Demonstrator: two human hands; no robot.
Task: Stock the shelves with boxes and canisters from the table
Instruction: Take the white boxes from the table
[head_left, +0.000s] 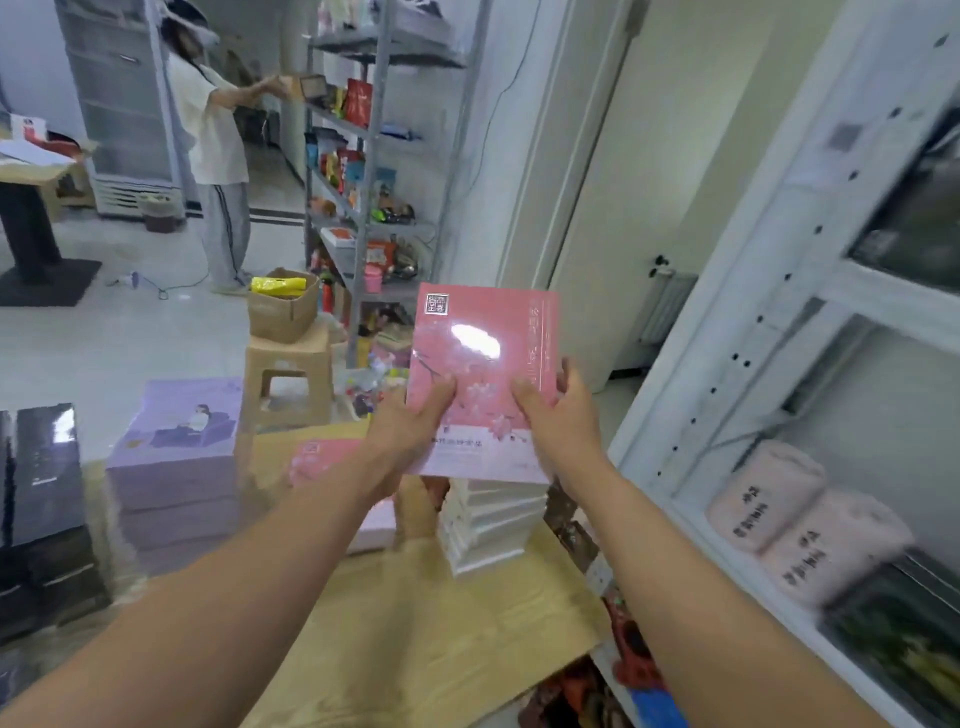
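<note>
A flat pink box (483, 358) with a blossom print and glossy wrap is held up above the table. My left hand (410, 421) grips its lower left edge and my right hand (558, 415) grips its lower right edge. Directly below it stands a stack of white-edged boxes (488, 525) on the tan table (415, 634). Another pink box (322, 460) lies flat to the left, partly behind my left forearm. A stack of lilac boxes (179, 462) and a stack of black boxes (39, 514) sit further left. The white shelf unit (737, 364) is on the right.
Pink rolled bundles (795, 525) lie on a lower shelf of the white unit. A tan stool (288, 379) bearing a cardboard box (283, 306) stands beyond the table. A person (218, 150) works at a grey metal rack (369, 171) full of goods at the back.
</note>
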